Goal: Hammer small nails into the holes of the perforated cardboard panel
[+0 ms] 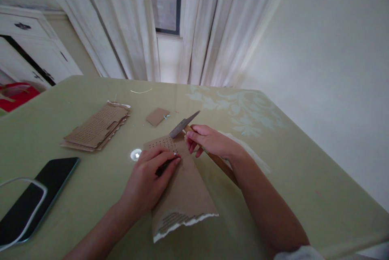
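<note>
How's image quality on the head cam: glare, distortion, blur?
Head view: dim, soft light from the window; one bright glare spot on the glossy table beside the left hand. Strong wide-angle warp bends the curtains and table edges. Right hand, knife blade and cardboard piece look reasonably sharp; corners go soft.

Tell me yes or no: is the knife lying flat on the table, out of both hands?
No: the right hand holds the knife by its handle, blade over the cardboard piece.

- Torn brown cardboard sheet, flat under my left hand, punched holes at its far end.
- Knife in my right hand, blade angled over the sheet's far edge.
</note>
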Motion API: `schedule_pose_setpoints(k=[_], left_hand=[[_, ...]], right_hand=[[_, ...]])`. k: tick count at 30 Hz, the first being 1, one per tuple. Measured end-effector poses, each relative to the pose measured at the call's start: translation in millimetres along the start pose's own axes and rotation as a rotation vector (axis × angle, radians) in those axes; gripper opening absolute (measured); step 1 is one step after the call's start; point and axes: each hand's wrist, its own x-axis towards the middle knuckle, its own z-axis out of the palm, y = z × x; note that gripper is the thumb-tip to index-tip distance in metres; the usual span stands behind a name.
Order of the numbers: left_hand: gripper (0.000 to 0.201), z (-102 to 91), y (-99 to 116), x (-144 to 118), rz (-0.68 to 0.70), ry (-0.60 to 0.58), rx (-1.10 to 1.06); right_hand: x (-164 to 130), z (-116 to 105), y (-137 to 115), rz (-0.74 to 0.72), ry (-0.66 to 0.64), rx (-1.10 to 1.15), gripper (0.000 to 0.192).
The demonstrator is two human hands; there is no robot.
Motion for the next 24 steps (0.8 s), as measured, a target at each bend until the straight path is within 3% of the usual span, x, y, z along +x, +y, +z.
schedule_pose_setpoints(k=[15,20,24], left_hand=[[0.018,-2.3,5.1,7.4,0.035,-0.082,0.040],[0.015,-1.7,4.7,5.2,0.042,-0.060,0.042],[0.013,-0.4,5.2,4.3,0.024,-0.066,0.055]], right_hand=[[2.4,1.8,-4.1,0.046,0.008,-0.195,0.033],[-30.7,-14.2,-30.0,-0.079,0.148,-0.427,0.029],[-71.7,-19.6,-55.6,-0.294,0.094,-0.676,0.017]])
